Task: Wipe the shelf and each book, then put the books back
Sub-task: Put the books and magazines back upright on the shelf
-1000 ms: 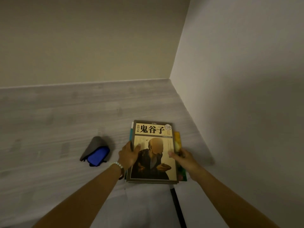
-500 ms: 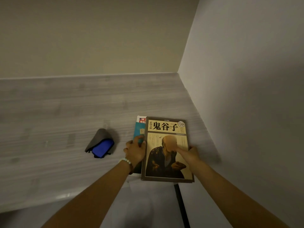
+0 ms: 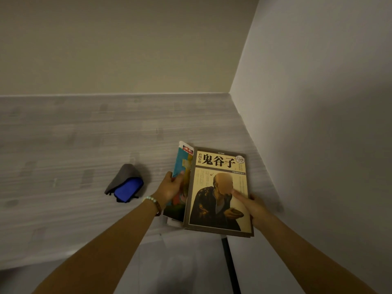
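Note:
A tan book with a robed figure on its cover (image 3: 218, 200) lies at the front right of the grey wood-grain shelf (image 3: 84, 145). My right hand (image 3: 247, 203) grips its right edge, thumb pressed on the cover. To its left a colourful teal book (image 3: 182, 166) is tilted up on its edge, and my left hand (image 3: 170, 187) is closed around its left side. More books under the tan one are mostly hidden. A grey and blue cloth (image 3: 125, 184) lies bunched on the shelf left of my hands.
A white side wall (image 3: 318, 124) stands close to the right of the books, and a beige back wall (image 3: 116, 49) closes the shelf behind. The shelf's front edge runs just below the books, with a dark vertical strip (image 3: 230, 268) beneath.
The tan book has slid right off the stack. My left hand has taken the teal book beneath and lifted its left side. The cloth has not moved.

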A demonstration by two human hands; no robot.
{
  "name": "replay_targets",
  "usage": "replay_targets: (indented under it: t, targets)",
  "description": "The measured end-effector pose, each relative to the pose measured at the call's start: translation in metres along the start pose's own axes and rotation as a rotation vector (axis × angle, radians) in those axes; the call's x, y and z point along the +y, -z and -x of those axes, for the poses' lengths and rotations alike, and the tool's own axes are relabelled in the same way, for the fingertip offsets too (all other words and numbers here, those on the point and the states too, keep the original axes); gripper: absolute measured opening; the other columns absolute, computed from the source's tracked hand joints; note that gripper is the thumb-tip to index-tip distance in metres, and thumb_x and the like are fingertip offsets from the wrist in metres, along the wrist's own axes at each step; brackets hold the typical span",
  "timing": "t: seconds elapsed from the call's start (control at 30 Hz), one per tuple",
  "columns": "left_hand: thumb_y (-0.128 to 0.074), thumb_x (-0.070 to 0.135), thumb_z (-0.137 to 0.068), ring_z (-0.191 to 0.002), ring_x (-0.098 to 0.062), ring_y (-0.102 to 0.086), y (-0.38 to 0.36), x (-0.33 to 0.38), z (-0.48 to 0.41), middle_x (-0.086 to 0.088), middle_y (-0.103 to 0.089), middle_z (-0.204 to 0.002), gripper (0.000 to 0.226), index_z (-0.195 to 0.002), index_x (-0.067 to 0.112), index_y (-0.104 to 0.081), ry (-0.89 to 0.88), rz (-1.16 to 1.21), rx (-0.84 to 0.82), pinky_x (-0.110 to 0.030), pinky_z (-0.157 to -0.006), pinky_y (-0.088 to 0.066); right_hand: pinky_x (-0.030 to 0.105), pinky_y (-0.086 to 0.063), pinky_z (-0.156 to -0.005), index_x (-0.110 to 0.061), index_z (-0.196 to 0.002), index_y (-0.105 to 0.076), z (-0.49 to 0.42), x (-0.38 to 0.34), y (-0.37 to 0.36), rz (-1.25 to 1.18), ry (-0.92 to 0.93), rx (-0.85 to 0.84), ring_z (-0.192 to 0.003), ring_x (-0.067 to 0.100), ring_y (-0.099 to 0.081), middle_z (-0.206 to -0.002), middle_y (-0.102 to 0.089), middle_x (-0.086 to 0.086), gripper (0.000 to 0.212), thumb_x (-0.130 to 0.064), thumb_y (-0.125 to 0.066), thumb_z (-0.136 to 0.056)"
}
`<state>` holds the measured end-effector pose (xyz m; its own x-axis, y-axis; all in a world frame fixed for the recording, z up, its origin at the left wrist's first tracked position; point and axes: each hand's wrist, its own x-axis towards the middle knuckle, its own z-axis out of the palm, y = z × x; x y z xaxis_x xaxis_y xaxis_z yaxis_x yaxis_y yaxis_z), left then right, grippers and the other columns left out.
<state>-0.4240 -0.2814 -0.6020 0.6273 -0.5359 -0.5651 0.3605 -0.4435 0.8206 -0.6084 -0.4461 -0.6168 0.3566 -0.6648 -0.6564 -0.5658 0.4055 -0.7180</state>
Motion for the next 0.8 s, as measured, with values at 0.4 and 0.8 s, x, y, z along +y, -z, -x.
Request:
replay_targets:
  t: [0.4,0.8]
  targets:
    - [-0.078,0.026,-0.067,-0.064,-0.022,-0.063,0.015,0.030,0.012,-0.010,-0.071,-0.095,0.053,-0.113,0.010,-0.056,-0.260,0.022,-0.228,-0.029,-0.053,-0.054,0.043,-0.051,-0.090,-0.019,-0.138,-0.042,0.006,-0.013,-0.020,-0.119,0.160,-0.149,-0.113,0.024,-0.056,-0.125,-0.058,0.007,0.064,-0.039,-0.064,-0.081]
    - [-0.078,0.023,-0.065,-0.099,-0.012,-0.067,0.048,0.088,0.031,0.003,-0.069,-0.107,0.050,-0.111,0.023,-0.058,-0.466,-0.136,-0.343,-0.026,-0.073,-0.057,0.035,-0.055,-0.082,-0.022,-0.111,-0.062,0.028,-0.111,0.021,-0.063,0.553,-0.342,-0.101,0.014,-0.067,-0.106,-0.072,-0.005,0.051,-0.012,-0.075,-0.063]
